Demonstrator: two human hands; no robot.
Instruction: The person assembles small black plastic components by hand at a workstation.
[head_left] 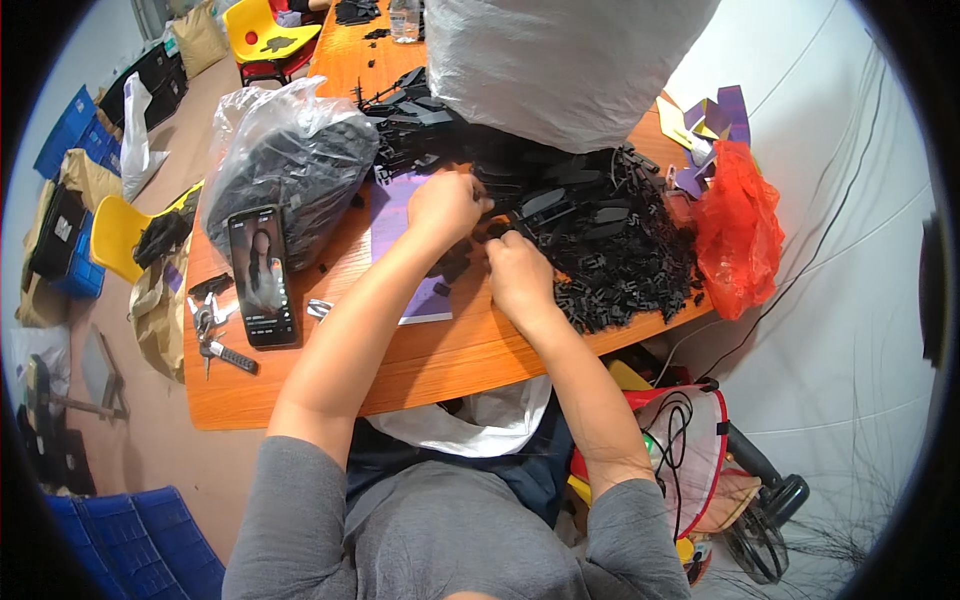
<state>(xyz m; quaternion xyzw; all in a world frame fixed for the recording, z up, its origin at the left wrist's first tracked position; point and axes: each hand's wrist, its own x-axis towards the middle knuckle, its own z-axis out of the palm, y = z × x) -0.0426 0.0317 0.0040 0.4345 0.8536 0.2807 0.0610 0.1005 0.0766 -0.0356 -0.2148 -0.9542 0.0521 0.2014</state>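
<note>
A big heap of small black plastic parts (610, 240) covers the far right of the orange wooden table (440, 365). My left hand (447, 205) is closed on a small black plastic part at the heap's near edge, above a purple sheet (395, 215). My right hand (517, 272) sits just to the right of it, fingers curled on another small black part, touching the pile. The two hands almost meet. What lies between the fingertips is mostly hidden.
A clear bag of black parts (290, 165) lies at the left, a phone (262, 275) with a lit screen leans against it, and keys (215, 335) lie beside it. A large white sack (570, 60) stands behind the heap, a red bag (740, 230) at the right. Yellow chairs (120, 235) and blue crates (70, 130) stand on the left.
</note>
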